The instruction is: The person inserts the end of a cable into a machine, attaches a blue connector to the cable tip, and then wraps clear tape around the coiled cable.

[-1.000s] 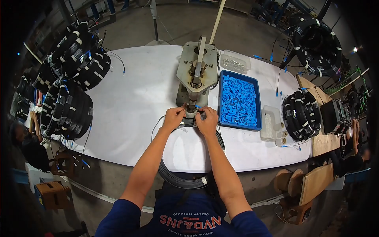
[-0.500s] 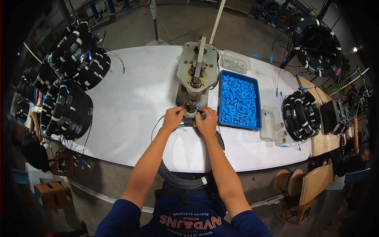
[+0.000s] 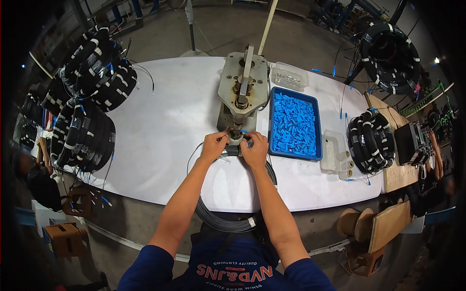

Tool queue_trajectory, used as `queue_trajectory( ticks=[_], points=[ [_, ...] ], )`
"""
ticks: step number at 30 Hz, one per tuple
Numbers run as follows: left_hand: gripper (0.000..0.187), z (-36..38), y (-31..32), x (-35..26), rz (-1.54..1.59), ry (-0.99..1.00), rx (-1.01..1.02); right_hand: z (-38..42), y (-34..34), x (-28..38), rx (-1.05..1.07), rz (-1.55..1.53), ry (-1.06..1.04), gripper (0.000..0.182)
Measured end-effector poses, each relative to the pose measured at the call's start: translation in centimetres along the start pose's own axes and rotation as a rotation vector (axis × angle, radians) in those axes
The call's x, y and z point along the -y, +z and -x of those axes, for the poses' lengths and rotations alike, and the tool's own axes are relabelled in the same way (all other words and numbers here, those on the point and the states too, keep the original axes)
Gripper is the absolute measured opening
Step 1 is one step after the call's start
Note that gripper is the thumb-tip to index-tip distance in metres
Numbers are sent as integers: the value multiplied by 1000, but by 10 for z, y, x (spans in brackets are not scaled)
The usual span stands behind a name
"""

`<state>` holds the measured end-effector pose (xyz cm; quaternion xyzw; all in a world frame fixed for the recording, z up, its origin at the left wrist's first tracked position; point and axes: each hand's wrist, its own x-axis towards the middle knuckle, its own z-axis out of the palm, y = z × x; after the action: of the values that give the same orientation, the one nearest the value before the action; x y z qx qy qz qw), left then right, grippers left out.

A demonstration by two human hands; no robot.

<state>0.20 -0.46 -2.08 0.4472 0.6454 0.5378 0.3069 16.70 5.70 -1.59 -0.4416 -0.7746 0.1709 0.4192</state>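
Note:
On the table stands a metal hand press [image 3: 244,89] with a long lever on top. Both of my hands meet at its base, around the small lower die [image 3: 235,136]. My left hand [image 3: 213,147] is closed in a pinch at the die's left side, on a thin black cable. My right hand [image 3: 255,148] pinches at the right side, where a dark cable piece and a small blue connector tip [image 3: 244,131] show by the fingertips. The fingers partly hide the join. A black cable coil [image 3: 221,222] hangs over the table's front edge below my wrists.
A blue tray [image 3: 320,150] of small blue connector parts stands right of the press. Clear plastic boxes [image 3: 291,77] sit behind and beside it. Bundled black coils [image 3: 85,136] are stacked at left, with another bundle [image 3: 371,143] at right. People work at both sides.
Both hands keep their place at the press die. The view has shifted very slightly, and a person's arm at the far right has moved a little.

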Motion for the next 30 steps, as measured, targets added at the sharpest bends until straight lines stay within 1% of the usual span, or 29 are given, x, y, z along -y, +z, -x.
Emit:
queue_trajectory(
  ticks=[2, 6, 13, 15, 17, 18, 20, 22, 24, 25, 26, 28, 30],
  points=[
    [30, 0, 1, -2, -9, -34, 19, 0, 0, 0, -5, -8, -4, 22],
    [32, -2, -1, 4, -74, -16, 43, 0, -2, 0, -20, -19, -20, 21],
    [30, 0, 4, -5, 8, -9, -13, -1, -5, 4, -13, -33, 28, 21],
    [29, 0, 5, -7, 27, 1, -20, -1, -4, 2, -56, -52, 23, 19],
    [24, 0, 6, -10, 89, 0, -68, -1, -2, 1, -77, -55, -4, 17],
    [24, 1, 7, -10, 89, -1, -66, 0, -2, 1, -99, -57, -30, 15],
    [17, -1, 6, -12, 76, -2, -82, 2, -4, 1, -83, -52, -21, 12],
    [17, 1, 5, -9, 75, 3, -72, 4, -6, 1, -76, -45, -9, 11],
    [17, 3, 3, -8, 75, 11, -54, 5, -8, 2, -17, -78, 39, 12],
    [18, 5, 1, -9, 85, -1, -30, 6, -10, 2, -47, -67, 4, 13],
    [18, 8, 0, -10, 97, -12, -5, 8, -11, 2, -58, -63, 12, 13],
    [19, 11, -2, -6, 115, -13, 57, 13, -15, -1, 38, -177, 88, 15],
    [20, 15, 1, -7, 134, -12, 128, 21, -21, -4, 27, -166, 108, 17]
  ],
)
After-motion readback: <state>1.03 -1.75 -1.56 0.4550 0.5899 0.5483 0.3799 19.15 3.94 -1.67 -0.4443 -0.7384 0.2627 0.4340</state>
